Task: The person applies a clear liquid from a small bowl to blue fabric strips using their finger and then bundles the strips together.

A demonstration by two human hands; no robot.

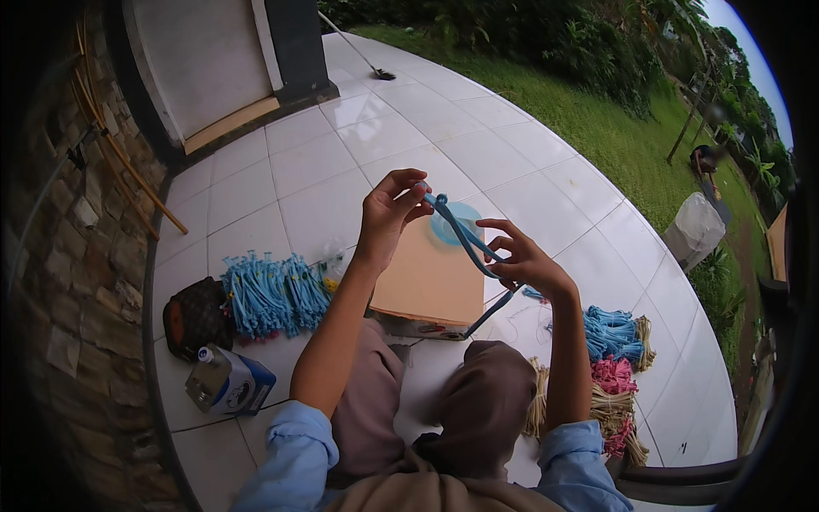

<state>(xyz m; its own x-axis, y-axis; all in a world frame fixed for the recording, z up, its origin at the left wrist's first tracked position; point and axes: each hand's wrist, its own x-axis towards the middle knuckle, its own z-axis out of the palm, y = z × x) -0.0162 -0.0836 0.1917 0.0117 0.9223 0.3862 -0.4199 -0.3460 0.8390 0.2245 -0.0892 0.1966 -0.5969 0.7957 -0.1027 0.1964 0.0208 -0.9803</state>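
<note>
Above a cardboard-topped box (418, 273), a long light-blue cord (465, 235) with a small knot or loop near its upper end is stretched between my hands. My left hand (394, 213) pinches that upper end between thumb and fingers. Lower and to the right, my right hand (531, 264) has its fingers curled round the cord, the index finger raised away from it. From there the cord's tail hangs down past the box's right edge. Behind the cord, a round translucent blue lid or dish (452, 224) rests on the box; its contents are hard to make out.
Left of the box lie bundled light-blue cords (277, 294), a brown bag (196, 317) and a plastic jug (229, 381). On the right are bundles of blue cords (612, 333), pink cords (614, 374) and beige cords (612, 408). A broom (382, 74) lies far off; a person (706, 162) crouches on the grass.
</note>
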